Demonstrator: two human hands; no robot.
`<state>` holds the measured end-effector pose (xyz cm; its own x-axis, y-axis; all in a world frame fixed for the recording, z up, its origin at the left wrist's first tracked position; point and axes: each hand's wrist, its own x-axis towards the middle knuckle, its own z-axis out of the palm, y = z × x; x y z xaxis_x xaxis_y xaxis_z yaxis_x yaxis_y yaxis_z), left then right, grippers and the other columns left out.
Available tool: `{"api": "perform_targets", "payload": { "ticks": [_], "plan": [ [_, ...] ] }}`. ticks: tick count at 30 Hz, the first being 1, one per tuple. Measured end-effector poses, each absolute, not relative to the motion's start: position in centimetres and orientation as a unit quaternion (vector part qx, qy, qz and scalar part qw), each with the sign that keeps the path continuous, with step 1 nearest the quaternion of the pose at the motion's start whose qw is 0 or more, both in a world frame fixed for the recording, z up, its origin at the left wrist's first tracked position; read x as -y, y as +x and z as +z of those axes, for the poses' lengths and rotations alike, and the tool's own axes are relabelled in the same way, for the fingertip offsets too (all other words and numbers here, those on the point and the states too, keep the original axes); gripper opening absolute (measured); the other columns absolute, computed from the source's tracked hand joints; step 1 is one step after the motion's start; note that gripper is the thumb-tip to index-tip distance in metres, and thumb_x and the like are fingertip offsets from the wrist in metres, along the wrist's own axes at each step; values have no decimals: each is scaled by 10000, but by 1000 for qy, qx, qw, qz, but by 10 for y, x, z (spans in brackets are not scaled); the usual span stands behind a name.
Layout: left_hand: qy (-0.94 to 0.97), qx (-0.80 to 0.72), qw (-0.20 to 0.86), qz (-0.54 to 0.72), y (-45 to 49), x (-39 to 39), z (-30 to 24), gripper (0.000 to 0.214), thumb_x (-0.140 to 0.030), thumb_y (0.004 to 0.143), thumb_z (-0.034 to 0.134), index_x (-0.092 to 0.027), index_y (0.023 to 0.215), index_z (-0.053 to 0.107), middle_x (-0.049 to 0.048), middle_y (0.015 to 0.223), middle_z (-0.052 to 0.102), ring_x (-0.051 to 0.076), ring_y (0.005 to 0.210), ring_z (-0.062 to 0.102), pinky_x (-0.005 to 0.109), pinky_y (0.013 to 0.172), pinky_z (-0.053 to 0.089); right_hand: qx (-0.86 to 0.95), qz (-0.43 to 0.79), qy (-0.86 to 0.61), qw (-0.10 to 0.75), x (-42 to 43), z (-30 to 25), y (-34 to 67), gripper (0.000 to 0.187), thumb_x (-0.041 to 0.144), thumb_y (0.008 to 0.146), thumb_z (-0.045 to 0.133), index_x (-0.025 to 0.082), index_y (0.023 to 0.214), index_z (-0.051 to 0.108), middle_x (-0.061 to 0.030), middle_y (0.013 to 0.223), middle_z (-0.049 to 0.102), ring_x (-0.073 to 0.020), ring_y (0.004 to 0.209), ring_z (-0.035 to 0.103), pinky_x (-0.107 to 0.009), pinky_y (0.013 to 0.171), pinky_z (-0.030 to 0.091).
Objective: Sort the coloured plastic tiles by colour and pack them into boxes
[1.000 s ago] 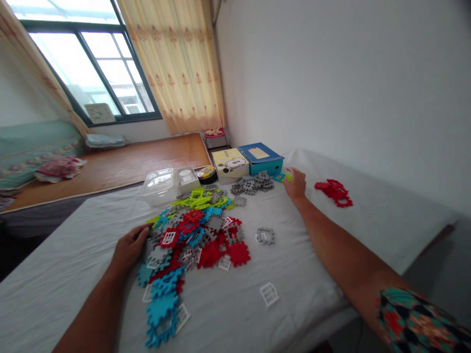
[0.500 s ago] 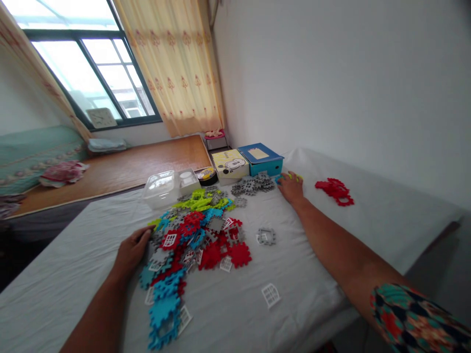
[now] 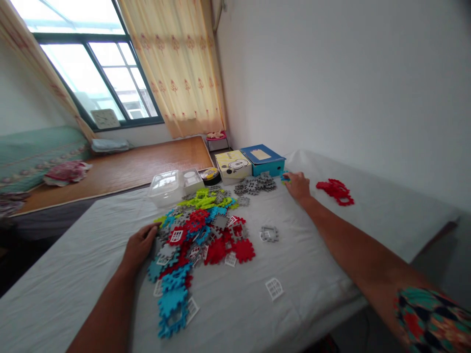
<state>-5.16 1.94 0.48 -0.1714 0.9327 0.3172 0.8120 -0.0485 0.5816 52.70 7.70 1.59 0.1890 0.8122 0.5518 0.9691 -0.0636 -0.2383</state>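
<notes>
A heap of red, blue, grey and lime interlocking foam tiles [image 3: 198, 235] lies on a white-sheeted table [image 3: 324, 255]. My left hand [image 3: 140, 247] rests at the heap's left edge, fingers curled against the tiles. My right hand [image 3: 298, 185] is stretched far out beside a small stack of grey tiles [image 3: 255, 185], its fingers closed over small blue and lime pieces [image 3: 284, 179] next to the blue box [image 3: 268, 160]. A cluster of red tiles [image 3: 335, 191] lies to the right of that hand.
A clear plastic tub [image 3: 165, 187], a yellow box [image 3: 232, 165] and a round tin [image 3: 210, 174] stand along the far edge. A single grey tile [image 3: 269, 233] and a white window piece [image 3: 274, 288] lie apart. The wall runs close on the right.
My right hand has shifted slightly at the far edge, staying on the blue and lime pieces by the blue box. The left hand stays at the heap; the view has drifted a little.
</notes>
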Motion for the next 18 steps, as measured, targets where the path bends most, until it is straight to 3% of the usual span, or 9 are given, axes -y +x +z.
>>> {"api": "perform_targets", "payload": {
  "ticks": [6, 12, 15, 18],
  "plan": [
    [637, -678, 93, 354, -46, -19, 6, 484, -496, 748, 474, -195, 1028, 729, 61, 1016, 742, 247, 951, 671, 328, 860, 519, 778, 31, -608, 153, -19, 44, 556, 187, 286, 783, 636, 224, 939, 715, -36, 954, 725, -204, 888, 631, -306, 803, 469],
    [636, -674, 97, 364, -43, -17, 7, 459, -472, 755, 472, -194, 1012, 731, 70, 1018, 741, 247, 947, 670, 341, 864, 514, 816, 86, -509, 261, -16, 67, 456, 249, 337, 881, 530, 220, 1019, 701, -46, 1007, 720, -188, 869, 648, -297, 782, 490],
    [637, -669, 102, 370, -42, -16, 9, 442, -461, 749, 484, -193, 999, 731, 68, 1006, 743, 244, 946, 669, 335, 854, 514, 850, 78, -459, 248, -38, 63, 384, 266, 312, 851, 600, 224, 1087, 683, -59, 1058, 707, -208, 969, 630, -325, 879, 469],
    [637, -662, 111, 378, -42, -15, 10, 448, -466, 745, 482, -187, 993, 730, 67, 1002, 743, 241, 944, 668, 333, 855, 514, 844, 48, -493, 205, -62, 52, 336, 416, 377, 781, 703, 217, 1162, 648, -102, 1097, 688, -258, 1060, 595, -362, 932, 439]
  ]
}}
